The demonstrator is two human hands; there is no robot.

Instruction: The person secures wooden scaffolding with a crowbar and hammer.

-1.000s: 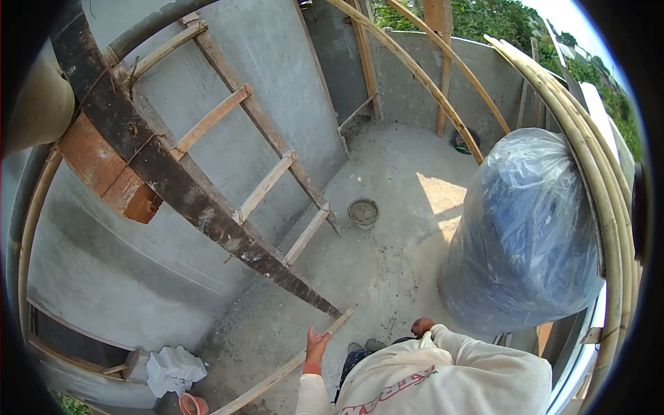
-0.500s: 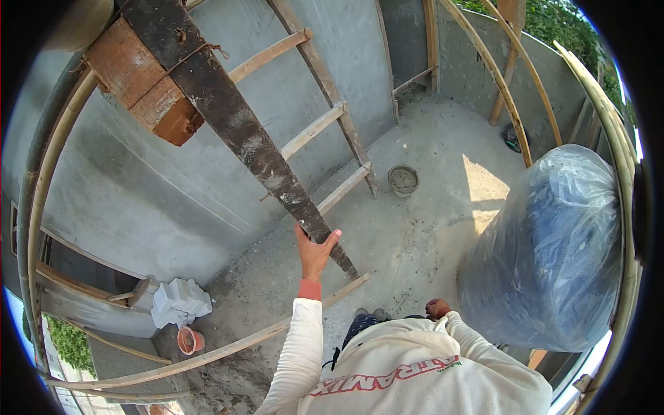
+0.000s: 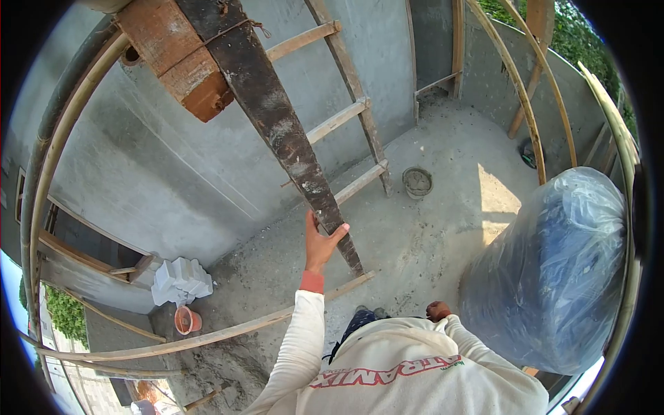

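Observation:
A wooden ladder leans across the view, its near side rail a dark, mortar-stained plank. My left hand grips that rail near its visible lower end, thumb on the right edge and fingers round the left. Pale rungs join it to the far rail. By my right side hangs my right hand, small in view with its fingers curled. Whether anything is inside it is hidden. An orange-brown wooden block is wired to the dark rail above.
On the concrete floor below stand a mortar bucket, an orange bucket and stacked white blocks. A big plastic-wrapped blue bundle is at my right. A long wooden strip and bamboo poles frame the space.
The camera view has shifted, so the ladder and the block sit further right and higher. My left hand keeps its hold on the rail; my right hand stays low at my side.

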